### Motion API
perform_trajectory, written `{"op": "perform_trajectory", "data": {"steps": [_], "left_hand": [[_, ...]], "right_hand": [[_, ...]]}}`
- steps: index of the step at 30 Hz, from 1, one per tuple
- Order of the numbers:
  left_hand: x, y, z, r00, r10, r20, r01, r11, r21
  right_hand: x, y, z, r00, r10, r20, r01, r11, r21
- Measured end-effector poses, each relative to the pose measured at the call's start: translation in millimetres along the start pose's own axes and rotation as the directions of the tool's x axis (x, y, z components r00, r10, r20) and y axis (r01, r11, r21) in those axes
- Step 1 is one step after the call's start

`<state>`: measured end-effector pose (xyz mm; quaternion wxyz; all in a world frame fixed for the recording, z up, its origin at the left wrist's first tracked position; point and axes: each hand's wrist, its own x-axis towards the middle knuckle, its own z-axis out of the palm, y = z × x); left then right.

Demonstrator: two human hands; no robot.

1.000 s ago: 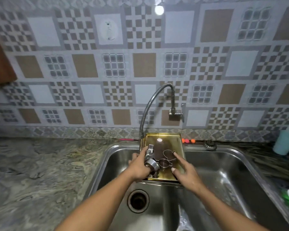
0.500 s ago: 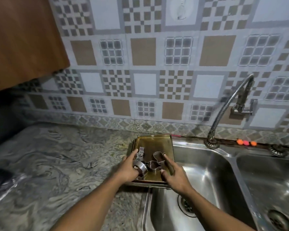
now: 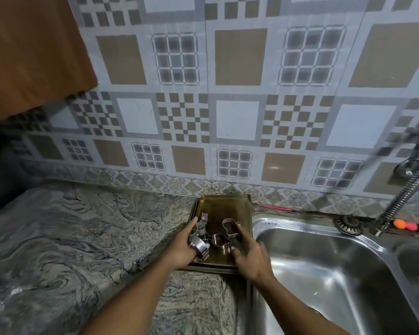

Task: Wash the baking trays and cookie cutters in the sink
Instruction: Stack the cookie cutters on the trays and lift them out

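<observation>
A stack of gold-coloured baking trays (image 3: 224, 209) sits over the stone counter, just left of the steel sink (image 3: 324, 262). Several metal cookie cutters (image 3: 230, 227) lie loose in the top tray. My left hand (image 3: 180, 249) grips the trays' near left edge, its thumb against a round cutter (image 3: 200, 245) and a taller one. My right hand (image 3: 250, 258) holds the near right edge, thumb on top and index finger beside a cutter. The trays' near edge is hidden by both hands.
The marbled counter (image 3: 82, 238) stretches left. A flexible faucet (image 3: 406, 187) hangs over the sink at the right, with a drain strainer (image 3: 348, 224) and small orange and pink balls (image 3: 411, 226) behind. A wooden cabinet (image 3: 29, 49) overhangs the upper left.
Both hands have carried the trays with the cutters from over the sink leftward onto the counter. My view has swung left with them.
</observation>
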<state>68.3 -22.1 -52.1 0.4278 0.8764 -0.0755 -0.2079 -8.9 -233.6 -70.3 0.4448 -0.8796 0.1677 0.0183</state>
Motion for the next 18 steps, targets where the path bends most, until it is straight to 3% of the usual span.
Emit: {"op": "perform_trajectory", "data": {"steps": [6, 10, 14, 18], "left_hand": [[3, 1, 5, 0.998, -0.015, -0.053, 0.017, 0.999, 0.028], [3, 25, 7, 0.995, -0.083, -0.052, 0.093, 0.968, 0.232], [-3, 43, 2, 0.989, -0.146, 0.027, 0.14, 0.975, 0.17], [-21, 50, -2, 0.992, -0.122, 0.039, 0.117, 0.986, 0.122]], "right_hand": [[7, 1, 6, 1.0, -0.001, -0.001, 0.001, 0.998, -0.064], [4, -4, -1, 1.0, 0.019, 0.002, -0.018, 0.996, -0.092], [-3, -4, -12, 1.0, -0.006, -0.003, 0.005, 0.995, -0.1], [-11, -4, -23, 1.0, -0.016, -0.016, 0.015, 0.996, -0.087]]}}
